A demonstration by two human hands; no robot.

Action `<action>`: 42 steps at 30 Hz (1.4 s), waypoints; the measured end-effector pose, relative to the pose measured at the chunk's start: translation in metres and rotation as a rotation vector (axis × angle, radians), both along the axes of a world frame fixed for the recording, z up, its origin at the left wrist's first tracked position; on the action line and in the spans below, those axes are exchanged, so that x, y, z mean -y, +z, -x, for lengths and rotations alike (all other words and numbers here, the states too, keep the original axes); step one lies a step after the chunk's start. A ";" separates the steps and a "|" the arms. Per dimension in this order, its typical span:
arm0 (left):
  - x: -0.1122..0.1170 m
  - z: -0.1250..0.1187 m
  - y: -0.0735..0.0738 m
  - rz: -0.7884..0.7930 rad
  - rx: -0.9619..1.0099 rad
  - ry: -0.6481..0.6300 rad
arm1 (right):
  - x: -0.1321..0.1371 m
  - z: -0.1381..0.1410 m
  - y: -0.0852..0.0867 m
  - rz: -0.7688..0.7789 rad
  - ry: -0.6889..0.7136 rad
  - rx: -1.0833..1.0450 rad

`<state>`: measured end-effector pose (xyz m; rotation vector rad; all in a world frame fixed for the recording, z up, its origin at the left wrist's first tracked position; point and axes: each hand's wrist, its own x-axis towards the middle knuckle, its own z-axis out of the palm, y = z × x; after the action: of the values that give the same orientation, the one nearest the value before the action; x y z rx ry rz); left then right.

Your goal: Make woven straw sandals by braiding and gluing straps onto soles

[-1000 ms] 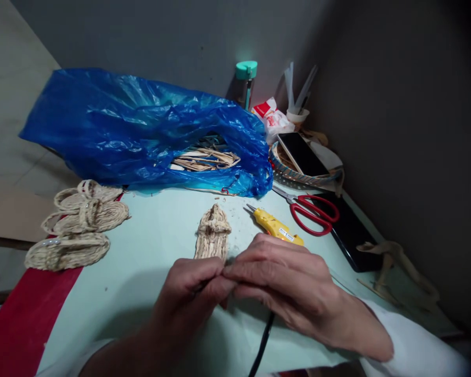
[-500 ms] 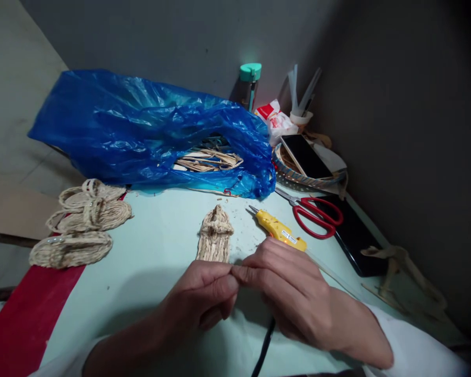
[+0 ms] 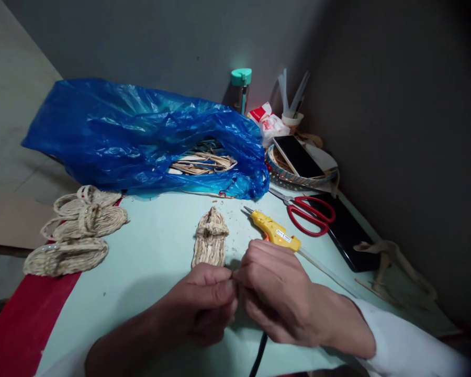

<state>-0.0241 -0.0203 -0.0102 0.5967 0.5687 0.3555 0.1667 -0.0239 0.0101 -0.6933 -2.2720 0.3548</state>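
My left hand (image 3: 208, 301) and my right hand (image 3: 277, 293) meet fingertip to fingertip above the front of the table. Each is closed in a pinch, and whatever lies between the fingers is too small to name. Just beyond them a small woven slipper (image 3: 211, 235) of pale plant fibre lies flat, its near end partly hidden by my left hand. A yellow glue gun (image 3: 272, 228) rests behind my right hand, with a clear glue stick (image 3: 325, 272) trailing from its back. Red-handled scissors (image 3: 312, 213) lie past it.
Several woven slippers (image 3: 73, 256) sit at the left on a red strip (image 3: 35, 319). A blue plastic bag (image 3: 113, 136) of dried fibre strips fills the back. On the right are a basket (image 3: 298, 178) with a phone (image 3: 298, 156) on it, and a black tablet-like slab (image 3: 349, 235).
My right hand has turned, its fingers curling more tightly at the pinch. The fingertips of both hands stay together. The whole view has shifted slightly.
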 end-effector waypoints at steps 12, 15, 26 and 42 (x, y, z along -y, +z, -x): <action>0.007 -0.001 0.005 -0.206 -0.221 0.160 | -0.004 0.005 -0.013 -0.063 -0.027 -0.100; 0.012 -0.001 0.004 -0.277 -0.271 0.198 | -0.004 0.004 -0.012 -0.110 0.003 -0.090; -0.004 0.007 0.029 -0.859 -0.393 -0.156 | -0.011 -0.003 -0.006 0.149 -0.075 -0.330; -0.067 0.043 0.018 -1.086 -0.790 0.402 | -0.025 -0.032 0.018 0.613 0.051 -0.269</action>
<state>-0.0667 0.0464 0.0081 1.7157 1.2700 0.8307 0.1988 0.0010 0.0284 -0.8263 -1.9223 1.1262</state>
